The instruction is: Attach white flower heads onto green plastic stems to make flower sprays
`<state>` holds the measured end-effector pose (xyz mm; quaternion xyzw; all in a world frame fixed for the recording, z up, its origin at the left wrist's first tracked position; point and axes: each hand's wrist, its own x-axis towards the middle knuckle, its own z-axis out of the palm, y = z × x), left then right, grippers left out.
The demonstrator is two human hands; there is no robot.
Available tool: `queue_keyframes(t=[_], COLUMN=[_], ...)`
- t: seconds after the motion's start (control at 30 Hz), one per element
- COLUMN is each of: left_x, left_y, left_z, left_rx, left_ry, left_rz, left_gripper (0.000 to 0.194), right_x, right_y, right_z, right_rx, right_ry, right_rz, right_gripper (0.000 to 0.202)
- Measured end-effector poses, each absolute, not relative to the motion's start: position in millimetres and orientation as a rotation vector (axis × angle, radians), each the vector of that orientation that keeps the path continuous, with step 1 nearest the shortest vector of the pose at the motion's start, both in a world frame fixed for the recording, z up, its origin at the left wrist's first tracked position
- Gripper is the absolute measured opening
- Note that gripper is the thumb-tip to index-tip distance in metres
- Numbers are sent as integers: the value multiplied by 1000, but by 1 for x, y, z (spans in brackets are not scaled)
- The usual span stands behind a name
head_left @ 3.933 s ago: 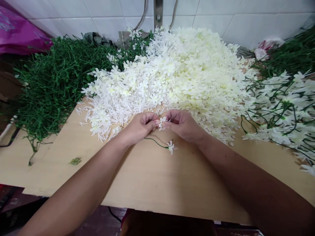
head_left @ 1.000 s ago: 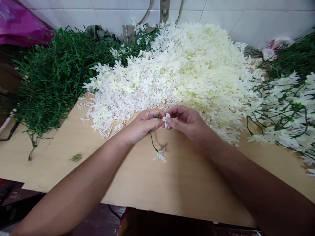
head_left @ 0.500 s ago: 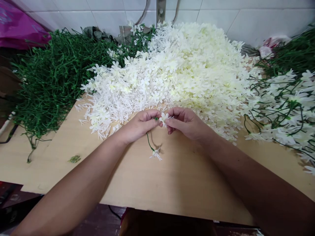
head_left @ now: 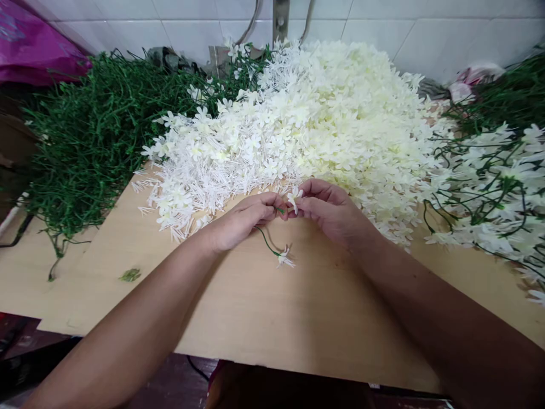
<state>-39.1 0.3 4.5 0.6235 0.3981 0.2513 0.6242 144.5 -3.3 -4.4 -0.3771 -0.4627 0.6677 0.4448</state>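
Over the middle of the table, my left hand [head_left: 251,217] is closed on a green artificial flower stem [head_left: 267,242]. One branch of it hangs below my fingers and ends in a white blossom [head_left: 285,257]; a green tip pokes out by my thumb. Close beside it, my right hand [head_left: 326,204] pinches a white artificial flower head [head_left: 294,197] by its base, petals facing up. The fingertips of both hands nearly meet. Whether the flower head touches the stem tip, I cannot make out. Just behind my hands lies a big heap of loose white and cream flower heads [head_left: 332,119].
A pile of bare green stems [head_left: 102,125] lies at the left, near a magenta bag [head_left: 38,48]. Stems with white flowers [head_left: 498,187] are heaped at the right. A small yellow-green scrap [head_left: 130,275] rests on the wooden tabletop [head_left: 264,318]. A tiled wall [head_left: 187,34] stands behind.
The flower head in my right hand has shifted slightly right and up, away from my left fingers. The hanging branch has swung right and upward. My left hand has turned a little.
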Motion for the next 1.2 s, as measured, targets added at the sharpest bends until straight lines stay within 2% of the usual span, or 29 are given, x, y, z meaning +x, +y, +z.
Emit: queue_keyframes(t=[0.13,0.3,0.57,0.73,1.2], left_x=[-38,-38,-35,-32,-33], left_y=[1,1,-1,1,-2], left_z=[1,-2,2,-1,-2], left_rx=[1411,1347,1492,1547,1712], left_ry=[946,916,1086,1129,1060], left_rz=[604,690,744,810,803], left_gripper=[19,22,30,27,11], right_x=[145,143,137,135,138], right_y=[-2,-1,-4,-4,-2], right_z=[-10,-11,-12,-19,-18], right_rx=[-884,-925,-1066,-1073,-1047], right_ry=[-1038,-1061,-1285,-1355,-1325], right_rz=[1787,1790,1428,1350,1442], right_gripper=[13,16,19,24,22])
